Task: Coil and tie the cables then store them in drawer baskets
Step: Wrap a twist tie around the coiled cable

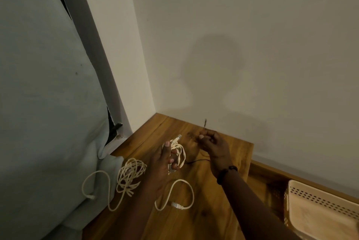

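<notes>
The person is working at the tying step. The left hand (165, 160) is closing its grip around a small coil of cream cable (177, 152), held up above the wooden surface (213, 210), with one connector end (178, 137) poking out past the fingertips. The right hand (211, 142) is pinching a thin dark tie (205, 123) — its upper end is sticking up above the knuckles, and a dark strand (196, 160) is trailing from under the wrist toward the coil. Whether that strand is already passing round the bundle is too dim to tell.

Judging from this, the next move is calling for the tie to be wrapped across the middle of the loops and cinched, while the left hand is keeping the loops from springing apart.

Two more cream cables are waiting on the surface: a loose tangled bundle (130, 175) at the left edge, its tail drooping onto the pale bedding (48, 103), and a single open loop (174, 195) near the left forearm, ending in a plug.

One container is showing — a cream perforated basket (318, 197) sitting in the open drawer (260, 181) at lower right. What can be seen of its inside is looking bare, though part of it is cut off by the frame.
</notes>
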